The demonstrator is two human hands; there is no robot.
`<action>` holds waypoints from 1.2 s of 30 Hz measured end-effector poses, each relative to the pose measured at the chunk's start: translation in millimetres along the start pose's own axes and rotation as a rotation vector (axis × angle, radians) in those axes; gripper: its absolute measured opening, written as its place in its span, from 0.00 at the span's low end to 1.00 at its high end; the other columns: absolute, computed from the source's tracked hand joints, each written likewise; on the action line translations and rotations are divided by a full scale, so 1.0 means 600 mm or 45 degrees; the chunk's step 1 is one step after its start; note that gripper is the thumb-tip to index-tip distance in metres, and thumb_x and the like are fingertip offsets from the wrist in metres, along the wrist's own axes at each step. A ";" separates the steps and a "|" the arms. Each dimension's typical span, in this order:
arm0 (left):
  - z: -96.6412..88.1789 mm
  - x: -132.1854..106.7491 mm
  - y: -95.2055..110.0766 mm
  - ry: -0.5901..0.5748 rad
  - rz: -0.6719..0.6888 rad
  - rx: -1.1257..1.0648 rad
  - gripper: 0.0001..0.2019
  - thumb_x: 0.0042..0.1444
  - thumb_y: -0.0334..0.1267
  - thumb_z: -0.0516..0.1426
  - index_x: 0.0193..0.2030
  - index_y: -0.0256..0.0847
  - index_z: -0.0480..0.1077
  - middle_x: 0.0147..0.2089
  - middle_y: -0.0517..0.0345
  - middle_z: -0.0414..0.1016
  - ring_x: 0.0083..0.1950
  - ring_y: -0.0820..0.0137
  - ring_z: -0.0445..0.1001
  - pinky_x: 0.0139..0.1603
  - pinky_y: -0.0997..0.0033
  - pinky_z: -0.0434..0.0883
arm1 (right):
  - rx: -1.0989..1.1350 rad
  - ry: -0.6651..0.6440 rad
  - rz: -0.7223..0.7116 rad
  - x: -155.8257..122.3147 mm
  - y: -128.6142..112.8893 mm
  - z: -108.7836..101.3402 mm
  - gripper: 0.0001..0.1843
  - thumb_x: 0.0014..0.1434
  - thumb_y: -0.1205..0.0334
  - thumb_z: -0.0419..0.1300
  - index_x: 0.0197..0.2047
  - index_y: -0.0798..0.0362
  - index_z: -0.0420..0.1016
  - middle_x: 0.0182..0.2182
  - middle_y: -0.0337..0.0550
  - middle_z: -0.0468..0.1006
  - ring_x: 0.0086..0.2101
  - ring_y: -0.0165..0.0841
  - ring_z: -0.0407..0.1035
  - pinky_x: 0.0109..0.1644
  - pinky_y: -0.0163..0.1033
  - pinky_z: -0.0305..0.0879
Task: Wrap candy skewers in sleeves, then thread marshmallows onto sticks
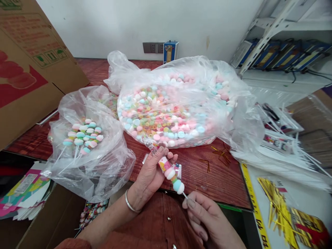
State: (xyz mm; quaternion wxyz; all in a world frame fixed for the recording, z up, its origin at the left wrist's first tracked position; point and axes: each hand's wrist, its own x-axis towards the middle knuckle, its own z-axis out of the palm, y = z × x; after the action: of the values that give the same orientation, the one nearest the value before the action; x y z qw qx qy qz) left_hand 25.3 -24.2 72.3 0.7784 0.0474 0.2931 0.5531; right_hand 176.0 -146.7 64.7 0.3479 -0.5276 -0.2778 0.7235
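Observation:
A marshmallow candy stick (178,186), with pink, white, green and blue pieces threaded in a row, slants across in front of me. My left hand (155,166) is closed around a small printed wrapper (164,164) at its upper end. Some of the pieces show below the wrapper's edge. Thumb and fingers of my right hand (201,211) pinch the thin white stick (185,195) at the lower end. Several finished-looking candy sticks (84,135) lie on a clear plastic bag (114,173) to the left. Beyond my hands is a large clear bag of loose candies (158,117).
Gold twist ties (221,155) lie on the red-brown table (192,173), right of my hands. White sticks (280,162) and a bundle of gold ties (277,207) are farther right. A cardboard box (31,52) stands at left; an open carton (49,218) sits below the table edge.

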 end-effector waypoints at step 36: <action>0.027 -0.005 -0.004 0.090 -0.036 -0.063 0.14 0.55 0.43 0.66 0.33 0.38 0.67 0.26 0.64 0.68 0.28 0.75 0.68 0.40 0.68 0.74 | -1.557 0.742 -1.685 0.081 -0.004 0.032 0.06 0.64 0.72 0.57 0.41 0.55 0.74 0.25 0.41 0.74 0.26 0.31 0.65 0.34 0.38 0.57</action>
State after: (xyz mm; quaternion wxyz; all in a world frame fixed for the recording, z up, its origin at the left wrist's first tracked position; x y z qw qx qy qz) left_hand 34.8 -23.8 86.2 0.7764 0.0043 0.3071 0.5503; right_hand 148.4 -107.1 44.6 0.4065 -0.5136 -0.7538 -0.0522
